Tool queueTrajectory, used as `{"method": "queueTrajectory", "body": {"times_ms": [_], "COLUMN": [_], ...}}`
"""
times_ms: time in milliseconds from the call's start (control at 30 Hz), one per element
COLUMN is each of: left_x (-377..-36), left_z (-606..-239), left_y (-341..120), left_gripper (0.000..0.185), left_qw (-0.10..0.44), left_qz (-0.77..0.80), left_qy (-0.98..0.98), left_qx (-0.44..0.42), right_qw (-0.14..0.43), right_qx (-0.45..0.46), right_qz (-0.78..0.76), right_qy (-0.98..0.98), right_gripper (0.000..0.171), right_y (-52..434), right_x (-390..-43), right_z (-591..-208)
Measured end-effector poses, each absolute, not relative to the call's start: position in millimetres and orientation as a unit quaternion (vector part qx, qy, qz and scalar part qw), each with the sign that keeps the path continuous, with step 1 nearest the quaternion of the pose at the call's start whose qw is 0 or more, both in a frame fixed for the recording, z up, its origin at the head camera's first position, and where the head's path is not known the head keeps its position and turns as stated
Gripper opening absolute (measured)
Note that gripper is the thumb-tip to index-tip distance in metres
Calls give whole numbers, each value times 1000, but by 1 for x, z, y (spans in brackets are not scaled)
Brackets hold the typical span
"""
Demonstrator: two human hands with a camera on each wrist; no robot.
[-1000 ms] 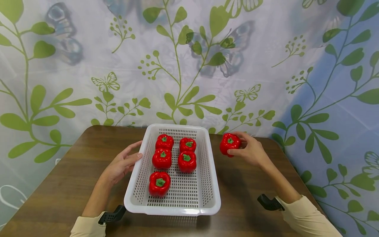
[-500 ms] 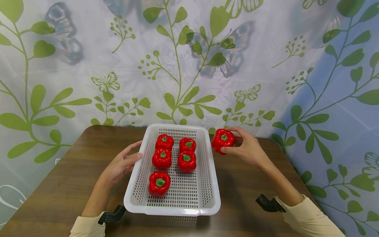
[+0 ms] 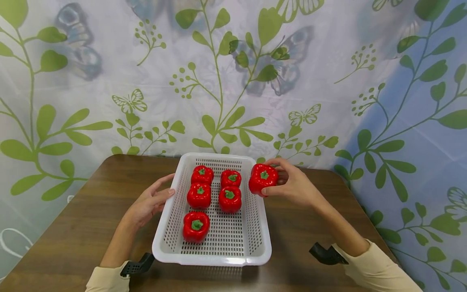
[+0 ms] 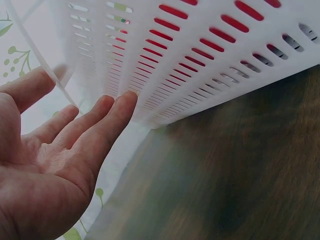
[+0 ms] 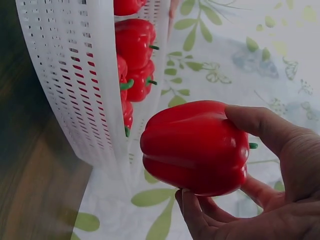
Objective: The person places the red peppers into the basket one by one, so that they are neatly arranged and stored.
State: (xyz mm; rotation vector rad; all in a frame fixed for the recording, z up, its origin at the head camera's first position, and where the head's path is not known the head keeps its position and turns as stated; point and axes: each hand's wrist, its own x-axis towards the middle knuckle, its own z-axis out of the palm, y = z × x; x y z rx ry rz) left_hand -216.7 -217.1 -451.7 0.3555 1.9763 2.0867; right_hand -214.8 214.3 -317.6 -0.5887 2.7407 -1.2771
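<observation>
Fingers of the right hand curl round a red bell pepper, thumb on one side and fingertips under the other, so the pepper is gripped and carried clear of the desk. It hangs right at the right rim of the white slotted basket, at about 2 o'clock from the basket's middle, stem up; the head view puts it over the rim, not yet inside.

Within the basket five more red peppers sit stem up: two at the far end at 11 and 12 o'clock, two just in front of them, and a single one at 7 o'clock near the left wall. The spot beside that last pepper, at about 5 o'clock, is bare mesh.

At 9 o'clock the left hand lies open, its straight fingers touching the basket's left wall and holding nothing; it looks to be steadying the basket.

As a judgement: five peppers look already placed, the sixth is in hand at the rim, and what seems left is to bring it in over the wall and set it down. No other loose peppers show on the desk.
</observation>
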Motion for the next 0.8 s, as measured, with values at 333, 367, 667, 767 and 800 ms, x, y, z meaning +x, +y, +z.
{"method": "queueTrajectory", "body": {"times_ms": [333,367,667,767,800], "left_x": [-218,-218,-218,-218,-218], "left_z": [-452,-452,-453,-453,-453], "left_y": [-218,-219,-219,-219,-218], "left_gripper": [61,61,60,61,61], "left_qw": [126,125,125,124,124], "left_qz": [719,719,715,713,714], "left_qy": [673,673,678,679,679], "left_qx": [118,117,117,123,122], "right_qw": [53,55,91,97,100], "right_qx": [-189,-192,-220,-233,-237], "right_qz": [-410,-411,-383,-362,-359], "right_qy": [891,890,893,897,897], "right_gripper": [72,72,67,66,65], "right_y": [196,194,176,171,170], "right_x": [-206,-205,-197,-195,-194], "right_z": [-322,-323,-339,-345,-346]}}
